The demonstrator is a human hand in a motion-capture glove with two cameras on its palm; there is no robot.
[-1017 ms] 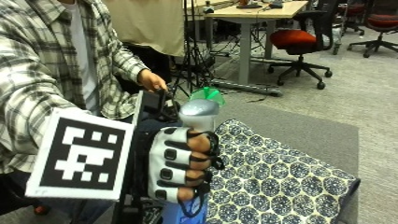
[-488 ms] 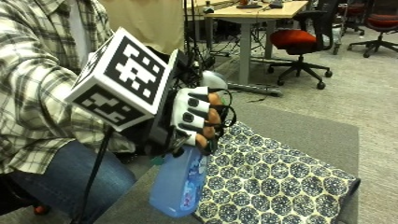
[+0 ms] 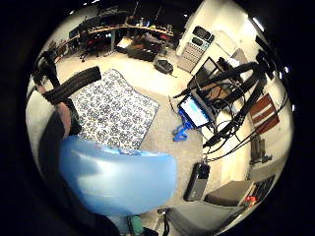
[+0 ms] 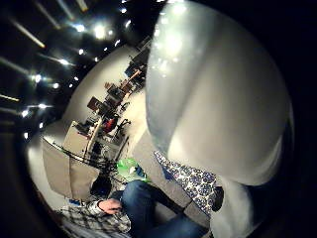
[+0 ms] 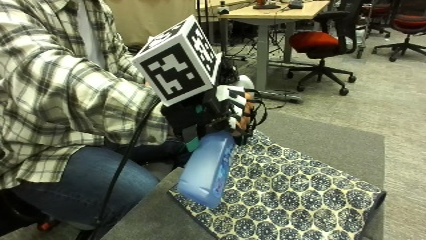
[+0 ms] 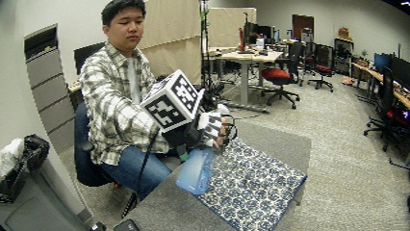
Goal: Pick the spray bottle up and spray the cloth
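Note:
My gloved right hand (image 5: 223, 112) grips the neck of a pale blue spray bottle (image 5: 206, 170), which hangs tilted above the near edge of the patterned cloth (image 5: 299, 200). The cloth, white with dark blue medallions, lies flat on the grey table (image 5: 333, 137). In the wide outside view the hand (image 6: 205, 130) holds the bottle (image 6: 195, 171) over the cloth (image 6: 253, 190). The bottle's blue body (image 3: 118, 179) fills much of the little finger side palm view, with the cloth (image 3: 110, 110) beyond it. A rounded pale part of the bottle (image 4: 218, 94) fills the thumb side palm view.
The person sits at the table's left side. A dark phone-like object (image 6: 128, 225) lies at the table's near corner. Behind stand a wooden desk (image 5: 279, 12) and red office chairs (image 5: 319, 42). A grey cabinet (image 6: 38, 207) stands to the left.
The hand has turned and lifted, swinging the bottle from upright in front of the person to tilted over the cloth's edge.

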